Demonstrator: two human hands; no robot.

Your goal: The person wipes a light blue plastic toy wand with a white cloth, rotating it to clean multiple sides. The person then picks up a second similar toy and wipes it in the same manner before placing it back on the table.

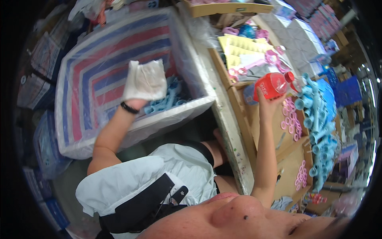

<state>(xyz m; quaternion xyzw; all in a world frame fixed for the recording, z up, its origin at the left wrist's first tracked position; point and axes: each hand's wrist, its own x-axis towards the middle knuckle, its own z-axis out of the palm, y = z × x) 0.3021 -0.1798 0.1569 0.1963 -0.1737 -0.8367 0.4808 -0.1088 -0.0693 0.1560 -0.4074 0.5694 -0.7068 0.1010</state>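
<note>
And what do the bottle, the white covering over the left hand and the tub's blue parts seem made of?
Bottle: likely glossy plastic, transparent near its red cap. White covering: probably soft, matte fabric, judging by its creases. Blue parts: perhaps moulded plastic, being evenly coloured.

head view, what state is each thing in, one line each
bottle, capped, held
right hand, closed round the bottle
white cloth, creased, covering most of the left hand
left hand, grip hidden
wristband, worn
striped box, open on top
pink rings, loose, spread out
blue parts at right, heaped
</note>
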